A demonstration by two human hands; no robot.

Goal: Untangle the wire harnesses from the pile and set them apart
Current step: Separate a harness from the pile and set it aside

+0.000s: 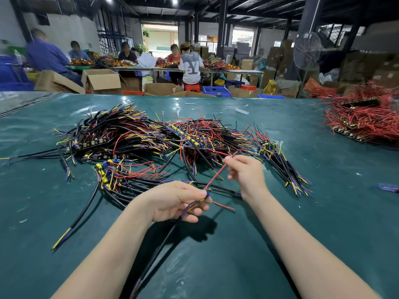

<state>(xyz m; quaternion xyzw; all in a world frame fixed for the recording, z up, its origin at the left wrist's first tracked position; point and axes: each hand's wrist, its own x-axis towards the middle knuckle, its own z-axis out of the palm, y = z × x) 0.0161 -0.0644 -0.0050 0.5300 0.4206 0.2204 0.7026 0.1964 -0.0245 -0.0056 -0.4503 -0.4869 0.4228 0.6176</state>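
A big tangled pile of wire harnesses [151, 134], black cables with red, yellow and blue leads, lies across the middle of the green table [323, 212]. My left hand [179, 201] grips one harness [164, 240] by its small board end, and its black cable hangs toward me. My right hand [246, 171] pinches the far end of that harness's red lead [216, 175], pulled taut between both hands. A smaller clump of harnesses [121, 175] lies just left of my left hand.
A separate heap of red-wired harnesses [362, 119] sits at the table's far right. A purple object [388, 187] lies near the right edge. Beyond the table stand cardboard boxes [101, 80], blue crates [216, 91], a fan [306, 50] and several seated people [191, 65].
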